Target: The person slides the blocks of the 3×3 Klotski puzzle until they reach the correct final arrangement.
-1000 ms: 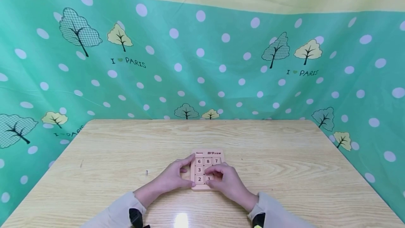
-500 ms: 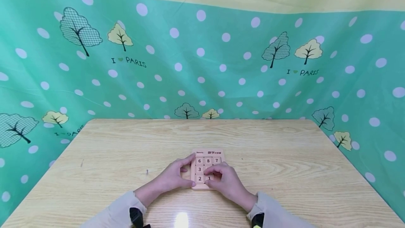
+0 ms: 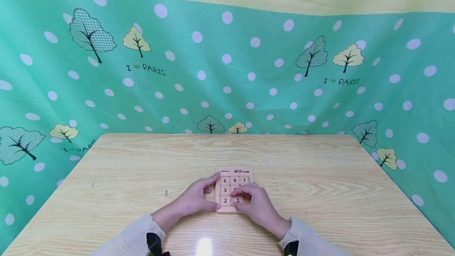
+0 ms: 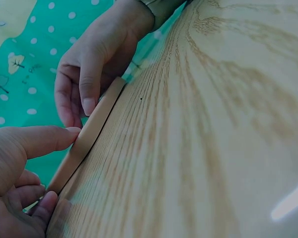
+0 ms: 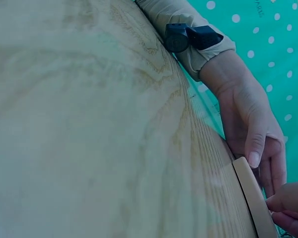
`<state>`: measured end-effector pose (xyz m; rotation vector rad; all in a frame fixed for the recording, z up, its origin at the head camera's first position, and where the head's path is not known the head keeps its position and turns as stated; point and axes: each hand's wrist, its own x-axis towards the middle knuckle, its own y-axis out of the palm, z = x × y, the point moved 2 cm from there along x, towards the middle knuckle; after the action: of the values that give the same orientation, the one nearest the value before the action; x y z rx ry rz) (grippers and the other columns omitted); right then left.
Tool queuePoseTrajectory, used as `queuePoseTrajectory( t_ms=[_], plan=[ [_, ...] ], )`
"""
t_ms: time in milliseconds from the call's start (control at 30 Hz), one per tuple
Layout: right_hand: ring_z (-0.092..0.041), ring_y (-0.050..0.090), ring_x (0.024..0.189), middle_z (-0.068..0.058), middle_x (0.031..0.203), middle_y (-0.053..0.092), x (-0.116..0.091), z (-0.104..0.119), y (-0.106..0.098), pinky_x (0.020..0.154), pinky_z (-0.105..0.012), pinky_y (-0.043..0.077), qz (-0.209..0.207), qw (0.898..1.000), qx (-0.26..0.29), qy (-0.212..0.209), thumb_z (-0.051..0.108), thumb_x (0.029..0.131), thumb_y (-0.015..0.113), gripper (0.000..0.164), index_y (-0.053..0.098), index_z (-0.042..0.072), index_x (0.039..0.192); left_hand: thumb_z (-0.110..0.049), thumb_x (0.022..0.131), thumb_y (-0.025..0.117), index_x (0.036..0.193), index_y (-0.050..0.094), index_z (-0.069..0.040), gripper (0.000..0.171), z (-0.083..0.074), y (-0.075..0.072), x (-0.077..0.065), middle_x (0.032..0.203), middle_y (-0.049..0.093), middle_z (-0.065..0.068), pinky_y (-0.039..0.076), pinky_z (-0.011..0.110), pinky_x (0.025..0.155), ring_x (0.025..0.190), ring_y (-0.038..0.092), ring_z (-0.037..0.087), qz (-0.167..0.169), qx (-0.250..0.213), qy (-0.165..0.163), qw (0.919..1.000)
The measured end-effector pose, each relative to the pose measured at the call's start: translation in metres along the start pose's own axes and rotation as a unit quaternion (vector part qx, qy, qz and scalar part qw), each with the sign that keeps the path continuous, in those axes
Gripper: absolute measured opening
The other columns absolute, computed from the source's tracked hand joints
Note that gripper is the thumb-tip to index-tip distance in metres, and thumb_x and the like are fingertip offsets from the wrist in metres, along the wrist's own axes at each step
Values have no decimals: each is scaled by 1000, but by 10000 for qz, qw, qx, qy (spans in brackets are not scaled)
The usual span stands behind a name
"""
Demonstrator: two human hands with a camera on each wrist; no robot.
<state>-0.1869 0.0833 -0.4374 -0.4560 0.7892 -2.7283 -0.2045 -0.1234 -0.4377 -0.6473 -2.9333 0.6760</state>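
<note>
A pink sliding number puzzle (image 3: 234, 210) lies flat on the table in the head view, with square numbered tiles in its frame. My left hand (image 3: 196, 196) grips its left side, index finger at the upper corner and thumb at the lower one. Over the lower right of the board, my right hand (image 3: 258, 205) has thumb and index finger bent about the number 1 tile (image 3: 238, 200). That hand hides the tiles at middle right and lower right. Both wrist views show the board's edge (image 4: 92, 131) low and side-on, the tile faces out of sight.
The light wood table (image 3: 142, 161) extends around the puzzle. A small dark mark (image 3: 166, 192) shows left of the left hand. Behind hangs a green dotted cloth (image 3: 227, 74) printed with trees. Dark devices (image 5: 193, 37) are strapped to the wrists.
The number 1 tile has slid slightly right, away from the 2, along with the right thumb and index finger. The left hand keeps its grip on the board.
</note>
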Motion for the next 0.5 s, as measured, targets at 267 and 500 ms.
queuePoseTrajectory(
  t_ms=[267,500],
  plan=[
    [-12,48,77,-1,88,59,-5,-5,-9,66,-20,45,-37,9998,-29,192,3,70,75,24,73,11,93,-20,65,84,147,30,-9,99,3,0,1,147,37,12,41,35,93,109,47,24,4,69,-141,9999],
    [-12,52,83,4,90,65,-8,-6,-16,74,-22,47,-147,9995,-233,161,2,69,77,26,73,13,92,-18,65,84,147,31,-9,98,1,0,0,144,39,15,42,39,94,108,49,25,-59,124,-138,9998]
  ],
)
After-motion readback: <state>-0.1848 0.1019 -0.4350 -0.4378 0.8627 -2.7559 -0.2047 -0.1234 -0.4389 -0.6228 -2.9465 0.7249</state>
